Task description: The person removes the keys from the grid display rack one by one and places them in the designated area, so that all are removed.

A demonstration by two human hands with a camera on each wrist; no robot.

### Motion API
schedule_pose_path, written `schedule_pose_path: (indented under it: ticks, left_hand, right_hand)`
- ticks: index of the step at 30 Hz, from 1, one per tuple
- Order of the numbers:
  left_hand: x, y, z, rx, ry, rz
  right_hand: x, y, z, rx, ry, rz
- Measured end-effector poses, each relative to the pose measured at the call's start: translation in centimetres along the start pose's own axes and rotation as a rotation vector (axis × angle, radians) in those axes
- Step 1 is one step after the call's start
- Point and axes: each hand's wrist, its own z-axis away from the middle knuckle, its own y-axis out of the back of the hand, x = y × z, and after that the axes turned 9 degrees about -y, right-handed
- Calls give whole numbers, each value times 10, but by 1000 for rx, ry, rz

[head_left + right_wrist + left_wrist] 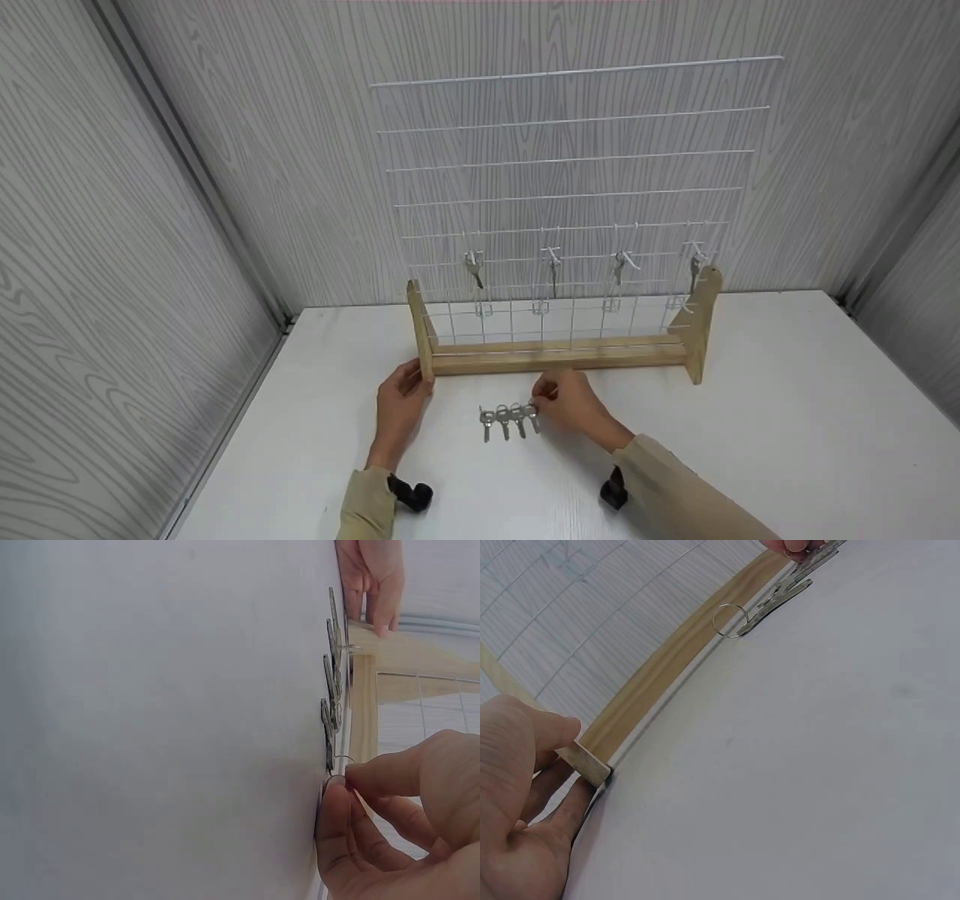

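A white wire grid rack (562, 199) stands upright in a wooden base (562, 363). My left hand (401, 409) grips the left wooden end piece (421, 330) by its front foot, thumb on one side and fingers on the other in the left wrist view. A row of several silver keys (504, 425) with wire rings lies on the white table before the base. At the row's right end, my right hand (574, 403) pinches the ring of the rightmost key (534, 424) between thumb and index finger. That key is low at the table surface in the right wrist view (328, 736).
Several keys (474, 268) hang from white hooks (630, 260) along a lower bar of the grid. The right wooden end piece (703, 322) stands at the base's other end. Wood-grain panels (225, 150) enclose the white table (787, 420) at back and sides.
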Motion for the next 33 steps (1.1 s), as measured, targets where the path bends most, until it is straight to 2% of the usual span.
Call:
schedule_pose_path:
  ticks: [7,14,24,26,31,33]
  left_hand:
    - [-1,-1,-2,9,19,-4]
    - [0,-2,-2,-10,3,18]
    - [-2,-5,-2,-15,-15,-11]
    - [-2,-4,-2,-17,-20,-11]
    - [-1,-1,-1,-21,-23,-4]
    - [-1,0,-1,-25,-24,2]
  right_hand:
    - [-1,1,-3,1,-9,3]
    - [-3,3,-6,6,-23,8]
    - [-4,10,-3,9,-50,-19]
    - [-5,13,-2,17,-40,-20]
    - [-10,26,3,37,75,-20]
    - [-13,31,5,39,95,-29]
